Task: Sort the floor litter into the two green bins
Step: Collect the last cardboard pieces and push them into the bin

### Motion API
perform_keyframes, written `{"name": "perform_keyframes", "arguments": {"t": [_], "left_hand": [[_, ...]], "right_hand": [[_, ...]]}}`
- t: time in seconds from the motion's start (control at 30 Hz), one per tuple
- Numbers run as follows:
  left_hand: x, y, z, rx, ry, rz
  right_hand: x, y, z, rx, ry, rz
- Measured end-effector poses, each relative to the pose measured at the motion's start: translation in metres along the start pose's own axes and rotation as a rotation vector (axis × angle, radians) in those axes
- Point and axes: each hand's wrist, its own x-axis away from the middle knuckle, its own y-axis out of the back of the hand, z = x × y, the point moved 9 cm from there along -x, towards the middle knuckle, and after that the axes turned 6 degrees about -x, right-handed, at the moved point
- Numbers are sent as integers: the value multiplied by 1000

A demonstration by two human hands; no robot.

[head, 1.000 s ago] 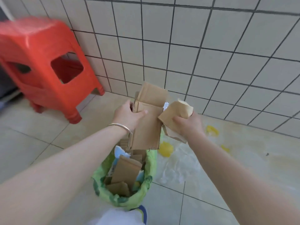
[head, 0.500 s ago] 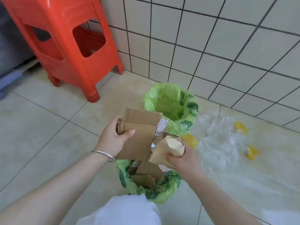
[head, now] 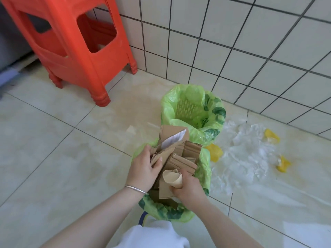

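Two green-lined bins stand by the tiled wall. The near bin (head: 205, 173) is stuffed with brown cardboard pieces (head: 180, 149). Over it, my left hand (head: 144, 170) presses on a folded cardboard piece, thumb on top. My right hand (head: 189, 189) grips a curled brown paper scrap (head: 172, 179) at the bin's near side. The far bin (head: 168, 109) shows only its liner and basket wall inside. Clear plastic film (head: 247, 156) and three yellow scraps (head: 215, 152) (head: 271, 136) (head: 283, 164) lie on the floor to the right.
A red plastic stool (head: 77, 43) stands at the back left against the wall. A small pale scrap (head: 131, 130) lies on the floor tiles left of the far bin. My white-clad knee (head: 154, 235) is at the bottom edge.
Both hands have come down from chest height with the cardboard and paper, which now sit in the mouth of the near bin. The view has tilted down and left.
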Motion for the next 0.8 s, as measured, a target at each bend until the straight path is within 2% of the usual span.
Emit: {"name": "perform_keyframes", "arguments": {"t": [0.13,0.23,0.33,0.53,0.63,0.73,0.8], "left_hand": [[-1,-16,-1,-89,-73,81],[-5,-21,7,-74,-23,96],[-12,-23,12,2,-1,74],[-21,-21,9,192,9,27],[-25,-24,12,335,75,16],[-28,-37,21,506,204,115],[-31,-48,29,479,246,243]], "right_hand": [[-12,-8,-2,-8,23,-26],[-21,-19,-6,63,23,1],[-26,-29,-7,177,33,37],[-35,-20,-6,158,33,15],[-36,-13,-8,151,2,36],[-37,-11,-10,154,-14,48],[-38,-13,-11,180,-30,63]]}}
